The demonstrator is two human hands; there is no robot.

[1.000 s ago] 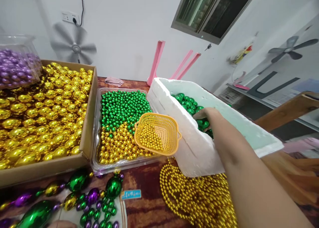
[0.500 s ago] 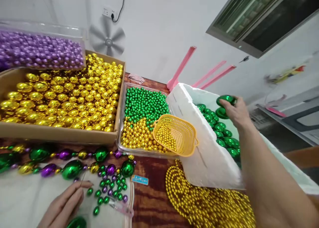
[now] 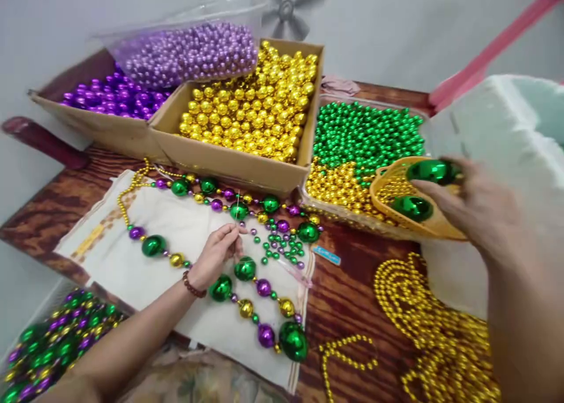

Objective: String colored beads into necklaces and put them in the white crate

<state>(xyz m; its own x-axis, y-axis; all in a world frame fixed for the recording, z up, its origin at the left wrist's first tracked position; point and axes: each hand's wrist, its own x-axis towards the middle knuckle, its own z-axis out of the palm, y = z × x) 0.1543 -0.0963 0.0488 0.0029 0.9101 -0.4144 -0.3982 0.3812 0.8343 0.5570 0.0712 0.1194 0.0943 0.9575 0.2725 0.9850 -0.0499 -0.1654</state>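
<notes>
My left hand [image 3: 217, 255] is over the white cloth, its fingertips pinched on a thin needle [image 3: 238, 208] that points upward. On the cloth around it runs a bead strand [image 3: 176, 259] of green, purple and gold balls. Small loose green and purple beads [image 3: 277, 245] lie just right of those fingers. My right hand [image 3: 480, 206] is blurred and closed around large shiny green beads; one green bead [image 3: 434, 171] sits above another green bead [image 3: 412, 208]. Behind them is the orange basket [image 3: 440, 229], holding small gold beads and partly hidden.
Cardboard boxes [image 3: 229, 163] of gold and purple balls stand at the back, a bag of lilac beads [image 3: 189, 53] on top. A clear tray [image 3: 348, 214] holds green and gold beads. The white foam box [image 3: 480, 127] is at right, beside gold bead chains [image 3: 445, 326]. A fan [image 3: 286, 8] spins behind.
My right hand has come out of the foam box with the green beads and moved over beside the orange basket. The view has swung left and down, showing more cloth. My left hand keeps its pinch.
</notes>
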